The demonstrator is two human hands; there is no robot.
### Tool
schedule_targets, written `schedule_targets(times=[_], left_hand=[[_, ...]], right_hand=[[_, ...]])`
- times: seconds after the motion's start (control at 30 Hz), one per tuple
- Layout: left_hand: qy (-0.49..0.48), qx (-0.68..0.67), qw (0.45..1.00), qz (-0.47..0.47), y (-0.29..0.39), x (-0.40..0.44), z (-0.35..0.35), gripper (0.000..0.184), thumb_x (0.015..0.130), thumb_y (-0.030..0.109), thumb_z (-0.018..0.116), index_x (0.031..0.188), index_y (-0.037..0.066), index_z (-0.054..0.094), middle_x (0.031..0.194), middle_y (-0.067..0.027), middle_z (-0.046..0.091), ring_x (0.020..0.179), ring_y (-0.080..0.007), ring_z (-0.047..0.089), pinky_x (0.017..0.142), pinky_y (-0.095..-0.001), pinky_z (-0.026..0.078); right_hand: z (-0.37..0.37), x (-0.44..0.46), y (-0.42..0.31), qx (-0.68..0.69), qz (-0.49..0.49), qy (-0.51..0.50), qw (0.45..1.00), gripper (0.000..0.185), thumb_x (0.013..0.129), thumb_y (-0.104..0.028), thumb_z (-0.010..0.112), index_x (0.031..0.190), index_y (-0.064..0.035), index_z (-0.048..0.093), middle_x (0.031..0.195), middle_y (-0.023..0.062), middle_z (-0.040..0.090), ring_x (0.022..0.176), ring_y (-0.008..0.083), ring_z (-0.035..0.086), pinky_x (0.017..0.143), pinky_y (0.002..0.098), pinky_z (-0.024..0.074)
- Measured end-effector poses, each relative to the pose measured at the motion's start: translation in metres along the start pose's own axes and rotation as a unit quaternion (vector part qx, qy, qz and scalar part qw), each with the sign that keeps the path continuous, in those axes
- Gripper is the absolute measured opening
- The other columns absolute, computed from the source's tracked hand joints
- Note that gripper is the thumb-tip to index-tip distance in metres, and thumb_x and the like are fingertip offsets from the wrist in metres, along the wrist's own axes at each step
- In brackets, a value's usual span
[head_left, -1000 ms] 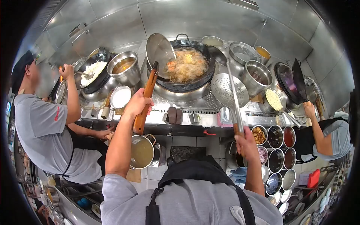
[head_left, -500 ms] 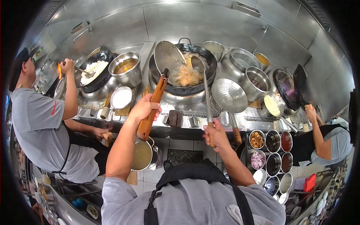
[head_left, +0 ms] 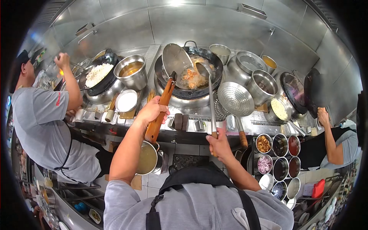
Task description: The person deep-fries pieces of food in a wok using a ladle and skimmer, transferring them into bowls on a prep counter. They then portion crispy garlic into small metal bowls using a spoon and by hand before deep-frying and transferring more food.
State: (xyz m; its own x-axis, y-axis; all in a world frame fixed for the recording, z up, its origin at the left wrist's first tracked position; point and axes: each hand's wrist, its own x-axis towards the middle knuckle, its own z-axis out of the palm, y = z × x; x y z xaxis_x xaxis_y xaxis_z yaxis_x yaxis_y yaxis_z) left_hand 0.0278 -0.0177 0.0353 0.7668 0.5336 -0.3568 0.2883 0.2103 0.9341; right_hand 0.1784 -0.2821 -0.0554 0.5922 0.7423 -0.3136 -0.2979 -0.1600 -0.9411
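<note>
My left hand (head_left: 153, 111) is wrapped round the wooden handle (head_left: 161, 115) of a strainer (head_left: 175, 59), whose round head leans in the left part of a large wok (head_left: 214, 61). Golden-brown food (head_left: 193, 78) bubbles in oil in that wok. Closed round the lower end of a long ladle (head_left: 212, 99) is my right hand (head_left: 219, 143). The ladle's bowl is at the right side of the food. To the right of the wok lies a perforated skimmer (head_left: 235, 99) with a wooden handle, touched by neither hand.
A co-worker (head_left: 50, 119) at left works at a wok of white food (head_left: 99, 74). Another co-worker (head_left: 337, 143) stands at right by a dark wok (head_left: 293, 90). Metal pots (head_left: 134, 78) flank the central wok. Ingredient tins (head_left: 281, 168) stand at lower right; a pot of liquid (head_left: 147, 158) is below.
My right hand has moved left from the skimmer to the ladle, whose bowl is now over the wok. The skimmer rests on the counter. The strainer head has shifted slightly right.
</note>
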Motion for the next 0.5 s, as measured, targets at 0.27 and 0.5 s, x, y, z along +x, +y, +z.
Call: schedule_targets(times=[0.27, 0.5], left_hand=[[-0.01, -0.083, 0.996, 0.015, -0.01, 0.009, 0.003, 0.03, 0.089, 0.001, 0.057, 0.115, 0.0, 0.042, 0.081, -0.0137, 0.062, 0.06, -0.0183, 0.06, 0.05, -0.034, 0.052], [0.015, -0.153, 0.987, 0.036, -0.026, -0.002, 0.003, 0.026, 0.09, 0.001, 0.056, 0.113, -0.002, 0.045, 0.081, -0.0146, 0.062, 0.059, -0.0191, 0.06, 0.05, -0.0327, 0.052]], right_hand=[[0.007, 0.061, -0.016, 0.31, 0.056, -0.155, 0.936, 0.027, 0.09, -0.009, 0.065, 0.11, -0.0107, 0.047, 0.071, 0.0004, 0.05, 0.045, 0.0091, 0.045, 0.037, 0.0247, 0.0351], [-0.046, 0.053, -0.001, -0.147, -0.046, -0.027, 0.988, 0.048, 0.09, -0.016, 0.065, 0.131, -0.0081, 0.042, 0.075, 0.007, 0.057, 0.049, 0.0174, 0.053, 0.04, 0.0323, 0.0391]])
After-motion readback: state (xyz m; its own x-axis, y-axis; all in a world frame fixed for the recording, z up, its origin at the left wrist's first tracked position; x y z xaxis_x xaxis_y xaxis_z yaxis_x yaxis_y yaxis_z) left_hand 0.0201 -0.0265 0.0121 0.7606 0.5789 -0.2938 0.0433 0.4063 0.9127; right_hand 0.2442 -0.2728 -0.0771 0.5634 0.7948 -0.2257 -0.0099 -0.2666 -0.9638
